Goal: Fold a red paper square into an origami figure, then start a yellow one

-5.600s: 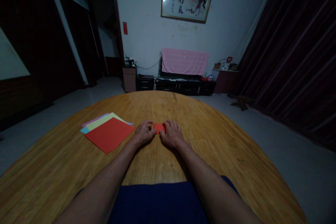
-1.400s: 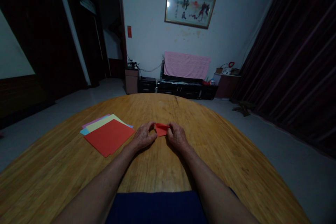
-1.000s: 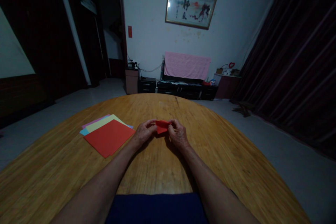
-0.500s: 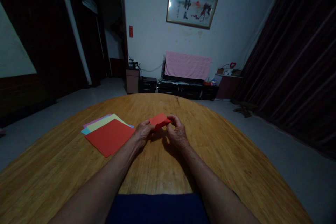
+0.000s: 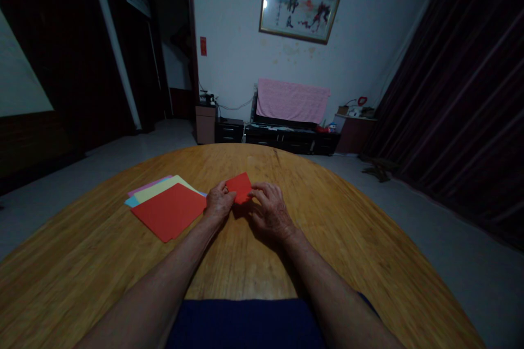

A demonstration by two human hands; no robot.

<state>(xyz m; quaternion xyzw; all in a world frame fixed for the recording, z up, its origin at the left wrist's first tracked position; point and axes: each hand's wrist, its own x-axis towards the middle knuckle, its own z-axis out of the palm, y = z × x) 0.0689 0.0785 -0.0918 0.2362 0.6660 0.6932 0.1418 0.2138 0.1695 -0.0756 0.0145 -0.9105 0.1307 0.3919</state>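
A small folded square of red paper (image 5: 239,187) is lifted over the wooden table, its flat face toward me. My left hand (image 5: 220,199) is closed on its left edge, with the thumb across the front. My right hand (image 5: 270,210) is at the paper's right edge, the bent fingers parted and the fingertips touching or very near it. Beside my left hand, on the table, lies a larger red sheet (image 5: 168,212). Beneath that sheet a yellow sheet (image 5: 158,190), a blue sheet (image 5: 131,203) and a pink sheet (image 5: 148,185) stick out.
The round wooden table (image 5: 327,262) fills the foreground. Beyond it stands a low black cabinet (image 5: 278,139) with a pink cloth (image 5: 292,99) draped above. A small wooden stool (image 5: 379,170) is on the floor at the right, near a dark curtain (image 5: 450,92).
The folded red paper has moved slightly left and now lies flatter and squarer to view. My right hand has loosened from its pinch on the right end. The sheet pile has not moved.
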